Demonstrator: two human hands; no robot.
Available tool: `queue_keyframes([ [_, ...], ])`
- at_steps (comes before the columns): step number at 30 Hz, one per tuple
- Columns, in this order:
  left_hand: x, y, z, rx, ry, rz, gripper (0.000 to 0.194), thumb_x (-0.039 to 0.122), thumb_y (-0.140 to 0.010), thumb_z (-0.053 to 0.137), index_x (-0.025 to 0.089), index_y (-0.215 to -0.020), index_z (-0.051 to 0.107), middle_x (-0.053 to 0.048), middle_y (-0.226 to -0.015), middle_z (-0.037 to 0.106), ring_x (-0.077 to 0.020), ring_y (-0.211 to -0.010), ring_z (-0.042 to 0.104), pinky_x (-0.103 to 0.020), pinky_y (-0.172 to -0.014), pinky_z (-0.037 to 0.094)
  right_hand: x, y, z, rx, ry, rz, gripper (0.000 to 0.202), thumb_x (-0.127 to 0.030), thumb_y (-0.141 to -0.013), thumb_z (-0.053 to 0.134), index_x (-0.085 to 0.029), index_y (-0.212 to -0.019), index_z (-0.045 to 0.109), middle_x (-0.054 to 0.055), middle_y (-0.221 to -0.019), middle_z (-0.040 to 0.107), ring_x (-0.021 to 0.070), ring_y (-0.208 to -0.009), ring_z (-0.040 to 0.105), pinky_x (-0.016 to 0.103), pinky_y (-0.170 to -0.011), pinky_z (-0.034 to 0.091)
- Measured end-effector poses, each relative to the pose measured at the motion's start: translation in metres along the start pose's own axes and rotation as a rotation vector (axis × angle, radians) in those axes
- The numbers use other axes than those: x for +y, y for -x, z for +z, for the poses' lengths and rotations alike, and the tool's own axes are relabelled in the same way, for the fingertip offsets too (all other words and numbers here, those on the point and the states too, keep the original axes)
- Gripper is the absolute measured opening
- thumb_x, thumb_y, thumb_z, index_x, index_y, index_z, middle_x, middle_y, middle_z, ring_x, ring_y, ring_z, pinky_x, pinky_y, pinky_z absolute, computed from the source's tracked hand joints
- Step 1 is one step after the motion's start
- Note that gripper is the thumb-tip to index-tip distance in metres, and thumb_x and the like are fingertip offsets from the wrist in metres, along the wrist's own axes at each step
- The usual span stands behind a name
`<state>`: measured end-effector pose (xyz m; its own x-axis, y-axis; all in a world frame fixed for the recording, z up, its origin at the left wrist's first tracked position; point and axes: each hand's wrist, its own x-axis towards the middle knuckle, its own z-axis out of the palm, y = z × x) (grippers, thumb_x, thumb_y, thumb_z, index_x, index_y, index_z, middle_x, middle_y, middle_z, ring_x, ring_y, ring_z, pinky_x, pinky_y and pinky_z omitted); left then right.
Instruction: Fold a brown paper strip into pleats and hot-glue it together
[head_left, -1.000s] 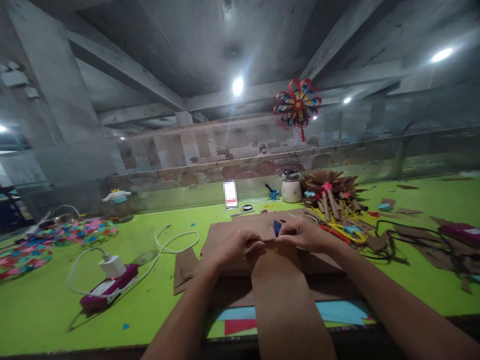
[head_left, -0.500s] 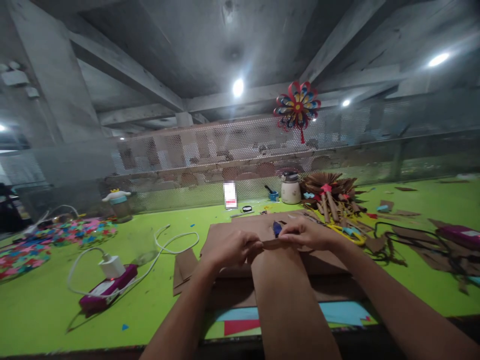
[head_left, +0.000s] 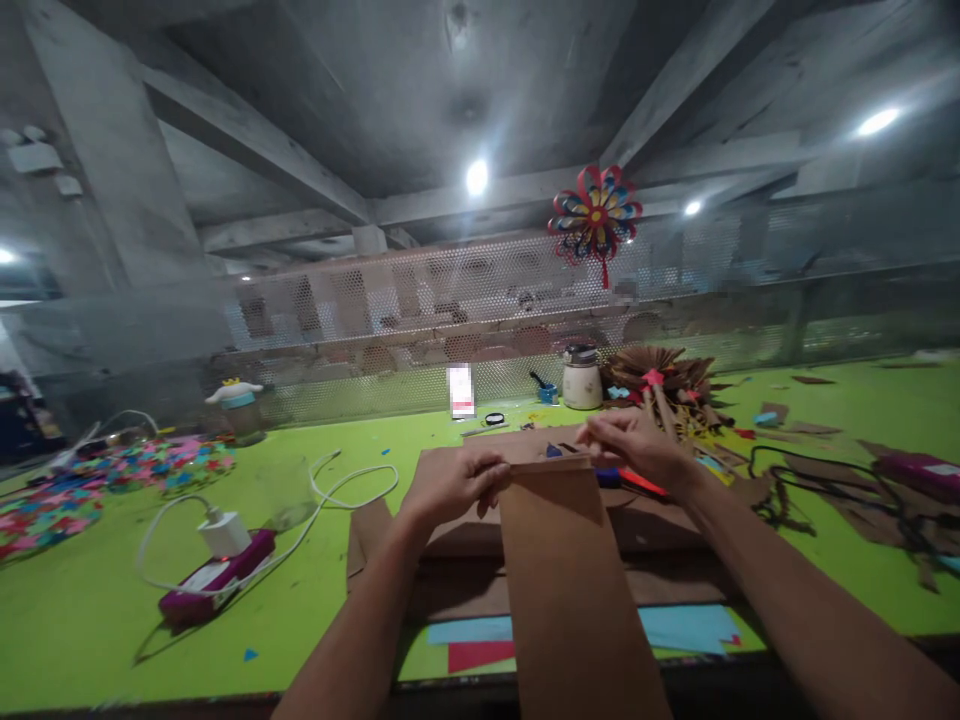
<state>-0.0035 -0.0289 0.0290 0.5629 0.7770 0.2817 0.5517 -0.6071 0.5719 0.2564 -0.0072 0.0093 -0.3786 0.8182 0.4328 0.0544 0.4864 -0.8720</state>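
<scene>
A long brown paper strip (head_left: 570, 590) runs from the stacked brown sheets down past the table's front edge, its far end folded into a narrow band. My left hand (head_left: 461, 485) pinches the left corner of that fold. At the right corner, my right hand (head_left: 630, 447) has its fingers pressed together beside the fold; whether they grip the paper is hard to tell. Beneath lie larger brown sheets (head_left: 450, 540). A small dark blue object (head_left: 553, 451) sits just beyond the fold, and a red and blue tool (head_left: 639, 482) lies under my right hand.
On the left are a purple power strip (head_left: 187, 605) with a white cable, a clear glass and colourful paper stars (head_left: 180, 465). A pale jar (head_left: 581, 380) and folded brown paper pieces (head_left: 667, 370) stand behind. Dark cords lie right.
My right hand has moved slightly up and right, uncovering the red and blue tool. My left hand has shifted a little left. The folded end now shows flatter and wider.
</scene>
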Motion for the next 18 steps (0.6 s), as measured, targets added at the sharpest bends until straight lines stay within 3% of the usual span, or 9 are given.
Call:
queue_keyframes([
  [2,0.0,-0.001,0.003,-0.014,0.134,-0.008,0.04,0.049,-0.083,0.038,0.015,-0.067,0.051,0.003,-0.05,0.052,-0.0059,-0.043,0.045,-0.018,-0.048,0.033,-0.001,-0.001,0.006,-0.006,-0.092,-0.041,0.039,-0.043,-0.076,0.055,-0.013,-0.101,0.06,0.003,-0.069,0.06,0.0101,-0.058,0.053,0.021,-0.052,0.042],
  [4,0.001,-0.003,0.009,-0.067,0.299,-0.006,0.038,0.049,-0.082,0.04,0.014,-0.071,0.05,0.003,-0.053,0.052,-0.0063,-0.044,0.045,-0.018,-0.047,0.033,-0.004,-0.001,0.016,-0.133,-0.086,-0.099,0.048,-0.036,-0.07,0.063,-0.018,-0.113,0.055,0.006,-0.088,0.062,0.0138,-0.075,0.057,0.024,-0.065,0.046],
  [6,0.001,-0.005,0.016,-0.146,0.463,-0.015,0.037,0.05,-0.081,0.042,0.014,-0.076,0.051,0.002,-0.057,0.051,-0.0065,-0.047,0.046,-0.018,-0.048,0.035,-0.009,0.0,0.025,-0.301,-0.058,-0.141,0.048,-0.032,-0.068,0.066,-0.018,-0.113,0.055,0.007,-0.098,0.06,0.0164,-0.084,0.056,0.028,-0.074,0.046],
  [8,-0.001,-0.006,0.024,-0.199,0.591,-0.044,0.037,0.05,-0.08,0.044,0.014,-0.079,0.051,0.002,-0.059,0.05,-0.0063,-0.049,0.045,-0.019,-0.049,0.036,-0.013,0.001,0.031,-0.388,-0.049,-0.16,0.04,-0.033,-0.071,0.063,-0.016,-0.107,0.058,0.008,-0.1,0.06,0.0172,-0.086,0.056,0.03,-0.077,0.046],
  [13,-0.007,-0.011,0.045,-0.236,0.826,-0.122,0.039,0.05,-0.076,0.051,0.015,-0.091,0.053,0.001,-0.064,0.052,-0.0064,-0.05,0.047,-0.019,-0.05,0.035,-0.011,-0.001,0.034,-0.334,-0.083,-0.185,0.033,-0.035,-0.072,0.061,-0.013,-0.097,0.061,0.008,-0.097,0.059,0.0179,-0.086,0.055,0.029,-0.074,0.047],
  [18,-0.01,-0.014,0.052,-0.2,0.9,-0.178,0.042,0.046,-0.068,0.061,0.013,-0.093,0.059,-0.003,-0.079,0.058,-0.0108,-0.069,0.052,-0.022,-0.066,0.039,-0.009,-0.003,0.036,-0.276,0.044,-0.18,0.031,-0.038,-0.078,0.053,-0.011,-0.09,0.062,0.007,-0.088,0.061,0.0172,-0.081,0.056,0.029,-0.073,0.044],
])
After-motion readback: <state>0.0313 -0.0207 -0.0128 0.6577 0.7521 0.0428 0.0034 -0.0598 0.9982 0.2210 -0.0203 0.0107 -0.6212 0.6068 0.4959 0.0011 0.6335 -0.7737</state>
